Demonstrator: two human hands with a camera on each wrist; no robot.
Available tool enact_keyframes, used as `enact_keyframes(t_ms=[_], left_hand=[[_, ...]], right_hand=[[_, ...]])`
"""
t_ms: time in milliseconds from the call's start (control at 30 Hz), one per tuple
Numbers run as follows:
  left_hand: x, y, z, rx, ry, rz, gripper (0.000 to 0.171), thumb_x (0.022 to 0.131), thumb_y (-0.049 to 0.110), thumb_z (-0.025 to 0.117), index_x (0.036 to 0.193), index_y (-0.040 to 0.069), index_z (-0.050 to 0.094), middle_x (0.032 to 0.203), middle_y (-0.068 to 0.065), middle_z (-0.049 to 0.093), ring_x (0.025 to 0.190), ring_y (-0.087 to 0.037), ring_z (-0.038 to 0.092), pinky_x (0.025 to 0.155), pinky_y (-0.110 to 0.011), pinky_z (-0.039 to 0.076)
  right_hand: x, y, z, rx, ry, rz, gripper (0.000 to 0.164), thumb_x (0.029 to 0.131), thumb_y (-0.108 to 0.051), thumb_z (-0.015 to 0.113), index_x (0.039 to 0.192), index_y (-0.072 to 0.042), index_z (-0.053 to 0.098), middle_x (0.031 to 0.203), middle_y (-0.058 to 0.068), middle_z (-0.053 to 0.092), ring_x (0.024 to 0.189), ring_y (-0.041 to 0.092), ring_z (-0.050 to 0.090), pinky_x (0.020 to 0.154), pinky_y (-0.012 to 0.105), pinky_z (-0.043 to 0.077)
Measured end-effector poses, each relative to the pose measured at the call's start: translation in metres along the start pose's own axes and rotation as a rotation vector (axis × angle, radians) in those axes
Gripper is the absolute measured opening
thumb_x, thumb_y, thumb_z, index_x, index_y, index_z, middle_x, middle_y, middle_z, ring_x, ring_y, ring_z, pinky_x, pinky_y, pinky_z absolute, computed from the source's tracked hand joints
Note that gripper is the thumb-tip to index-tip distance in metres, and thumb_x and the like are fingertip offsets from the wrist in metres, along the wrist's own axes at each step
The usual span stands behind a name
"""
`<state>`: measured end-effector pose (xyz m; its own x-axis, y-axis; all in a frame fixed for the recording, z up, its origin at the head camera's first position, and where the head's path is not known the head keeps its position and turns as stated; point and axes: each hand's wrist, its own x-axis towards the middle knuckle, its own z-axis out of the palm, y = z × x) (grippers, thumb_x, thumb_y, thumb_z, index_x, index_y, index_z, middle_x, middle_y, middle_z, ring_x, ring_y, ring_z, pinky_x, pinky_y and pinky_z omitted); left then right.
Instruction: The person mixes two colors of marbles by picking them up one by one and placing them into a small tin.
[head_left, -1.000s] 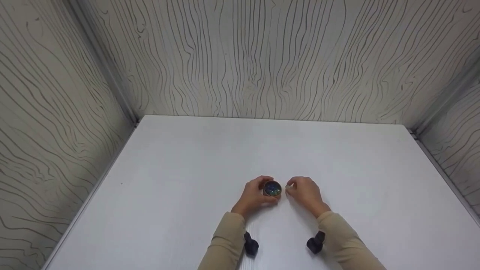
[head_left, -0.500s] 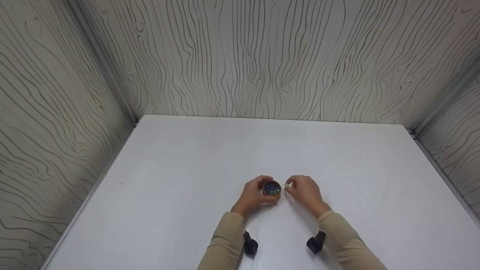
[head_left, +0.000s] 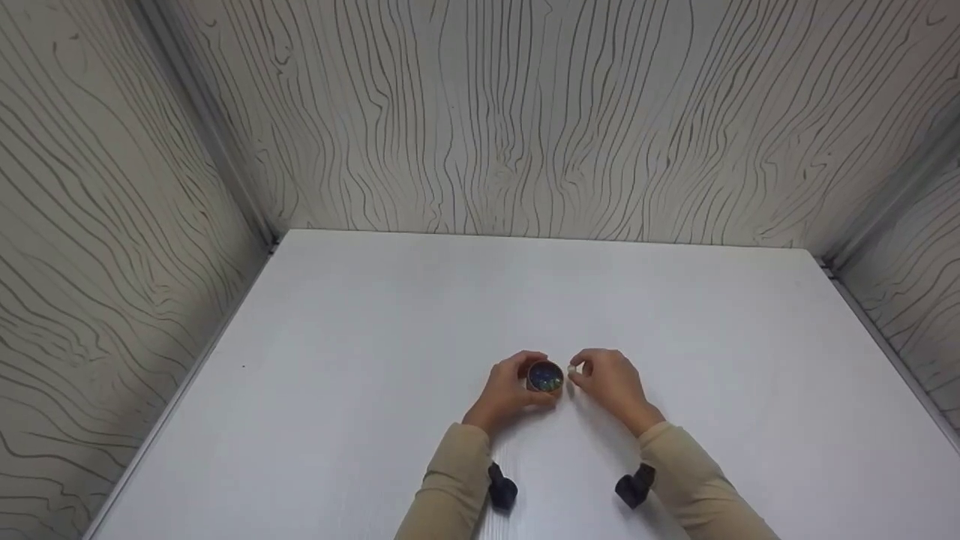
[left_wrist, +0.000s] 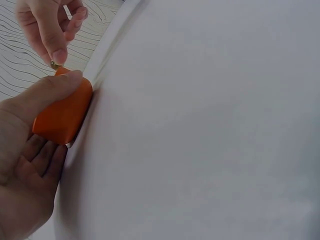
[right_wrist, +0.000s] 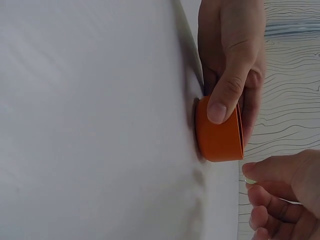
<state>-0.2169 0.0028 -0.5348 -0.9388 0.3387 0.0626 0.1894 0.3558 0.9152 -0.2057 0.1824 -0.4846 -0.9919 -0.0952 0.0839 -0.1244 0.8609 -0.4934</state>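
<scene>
A small orange cup (head_left: 545,376) stands on the white table, its mouth showing dark blue with shiny green glints inside. My left hand (head_left: 510,388) holds it from the left, with the thumb pressed on its near side and the fingers round the far side. In the left wrist view, the smooth orange wall (left_wrist: 62,117) shows under the thumb. Just right of the rim, my right hand (head_left: 609,384) pinches a tiny pale greenish piece (right_wrist: 250,180) between thumb and forefinger. Its kind cannot be made out, as the fingertips cover most of it.
The white tabletop (head_left: 420,315) spreads out around both hands. Pale panels with a wood-grain pattern (head_left: 495,120) rise behind it and at both sides. A dark camera mount (head_left: 502,491) sits at the left wrist, and another mount (head_left: 634,486) at the right wrist.
My right hand has risen slightly and shifted a touch toward the cup, with the pale piece still pinched. The left hand and the cup have stayed in place.
</scene>
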Motion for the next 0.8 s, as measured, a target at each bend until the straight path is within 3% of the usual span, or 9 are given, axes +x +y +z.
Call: enact_keyframes(t_ms=[800], left_hand=[[0.0, -0.001, 0.0, 0.018, -0.007, 0.031, 0.059, 0.071, 0.01, 0.084, 0.124, 0.004, 0.059, 0.121, -0.011, 0.068, 0.119, -0.024, 0.061, 0.107, -0.032, 0.049]], right_hand=[[-0.004, -0.012, 0.0, 0.017, -0.008, -0.035, 0.013, 0.081, -0.009, 0.072, 0.093, -0.005, 0.073, 0.067, 0.002, 0.061, 0.062, 0.011, 0.045, 0.055, 0.022, 0.036]])
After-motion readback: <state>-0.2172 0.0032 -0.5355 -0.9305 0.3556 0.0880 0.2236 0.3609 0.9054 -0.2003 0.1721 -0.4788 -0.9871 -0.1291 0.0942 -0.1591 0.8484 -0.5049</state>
